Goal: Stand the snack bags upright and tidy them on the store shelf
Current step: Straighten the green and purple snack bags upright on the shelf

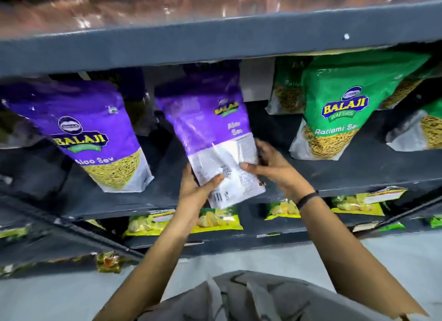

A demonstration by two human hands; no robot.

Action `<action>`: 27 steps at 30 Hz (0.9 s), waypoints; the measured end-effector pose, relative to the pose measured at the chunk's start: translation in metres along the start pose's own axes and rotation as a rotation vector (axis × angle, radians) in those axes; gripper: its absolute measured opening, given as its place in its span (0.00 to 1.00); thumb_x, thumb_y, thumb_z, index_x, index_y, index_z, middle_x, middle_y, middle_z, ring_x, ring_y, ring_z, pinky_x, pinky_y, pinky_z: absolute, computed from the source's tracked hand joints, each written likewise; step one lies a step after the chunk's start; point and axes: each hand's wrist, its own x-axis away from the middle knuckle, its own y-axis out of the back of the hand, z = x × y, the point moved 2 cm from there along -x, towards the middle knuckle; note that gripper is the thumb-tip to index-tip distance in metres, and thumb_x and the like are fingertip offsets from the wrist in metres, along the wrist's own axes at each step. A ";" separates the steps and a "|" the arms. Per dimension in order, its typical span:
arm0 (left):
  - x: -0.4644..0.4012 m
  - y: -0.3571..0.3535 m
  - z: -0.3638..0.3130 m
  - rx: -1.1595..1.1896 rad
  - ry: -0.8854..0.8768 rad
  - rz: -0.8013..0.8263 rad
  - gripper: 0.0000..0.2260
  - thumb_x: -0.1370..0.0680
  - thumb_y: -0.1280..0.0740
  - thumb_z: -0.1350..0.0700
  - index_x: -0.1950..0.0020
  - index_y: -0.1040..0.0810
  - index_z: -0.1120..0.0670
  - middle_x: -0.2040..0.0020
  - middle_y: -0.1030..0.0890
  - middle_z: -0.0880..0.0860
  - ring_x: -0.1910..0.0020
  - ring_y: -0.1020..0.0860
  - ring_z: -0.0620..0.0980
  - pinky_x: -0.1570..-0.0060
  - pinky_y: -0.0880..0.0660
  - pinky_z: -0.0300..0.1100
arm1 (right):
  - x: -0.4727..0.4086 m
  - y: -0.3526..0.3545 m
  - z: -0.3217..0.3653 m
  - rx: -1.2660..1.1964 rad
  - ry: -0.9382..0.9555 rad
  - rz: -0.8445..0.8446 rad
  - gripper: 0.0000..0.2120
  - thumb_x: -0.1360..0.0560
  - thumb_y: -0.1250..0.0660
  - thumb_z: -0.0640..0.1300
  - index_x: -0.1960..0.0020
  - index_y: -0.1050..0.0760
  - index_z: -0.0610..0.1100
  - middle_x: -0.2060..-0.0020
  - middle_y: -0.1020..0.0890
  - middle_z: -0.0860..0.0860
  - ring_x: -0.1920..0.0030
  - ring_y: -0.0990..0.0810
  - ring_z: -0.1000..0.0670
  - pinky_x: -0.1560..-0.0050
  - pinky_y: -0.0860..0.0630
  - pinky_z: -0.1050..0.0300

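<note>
A purple Aloo Sev snack bag with its back side towards me is held at its white bottom by both hands, its top reaching into the dark grey shelf. My left hand grips the bag's lower left corner, thumb on the front. My right hand holds the lower right edge. Another purple Aloo Sev bag stands on the shelf to the left, leaning. A green Ratlami Sev bag stands to the right, with more green bags behind and beside it.
The shelf above overhangs the bags' tops. Yellow-green snack packets lie on the lower shelf under my hands. More packets sit on a lower left shelf. A black band is on my right wrist.
</note>
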 end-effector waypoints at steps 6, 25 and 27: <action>-0.063 0.018 -0.016 -0.353 -0.103 0.081 0.31 0.45 0.23 0.50 0.46 0.32 0.43 0.46 0.23 0.46 0.43 0.24 0.50 0.41 0.25 0.52 | -0.020 -0.006 0.008 0.122 0.156 -0.239 0.36 0.41 0.21 0.41 0.38 0.34 0.46 0.42 0.23 0.49 0.40 0.24 0.56 0.40 0.25 0.56; -0.075 0.021 0.011 -0.013 0.175 -0.278 0.29 0.24 0.56 0.33 0.45 0.23 0.49 0.44 0.20 0.52 0.41 0.23 0.52 0.34 0.33 0.45 | 0.014 -0.082 -0.010 -0.234 0.020 -0.619 0.29 0.21 0.41 0.50 0.25 0.50 0.50 0.24 0.41 0.50 0.26 0.41 0.56 0.25 0.42 0.56; -0.074 0.022 0.012 -0.004 0.151 -0.309 0.27 0.21 0.56 0.38 0.44 0.23 0.52 0.49 0.19 0.55 0.50 0.21 0.51 0.40 0.31 0.46 | 0.015 -0.075 -0.012 -0.284 0.042 -0.713 0.26 0.20 0.44 0.50 0.25 0.48 0.48 0.26 0.40 0.53 0.26 0.40 0.56 0.28 0.40 0.62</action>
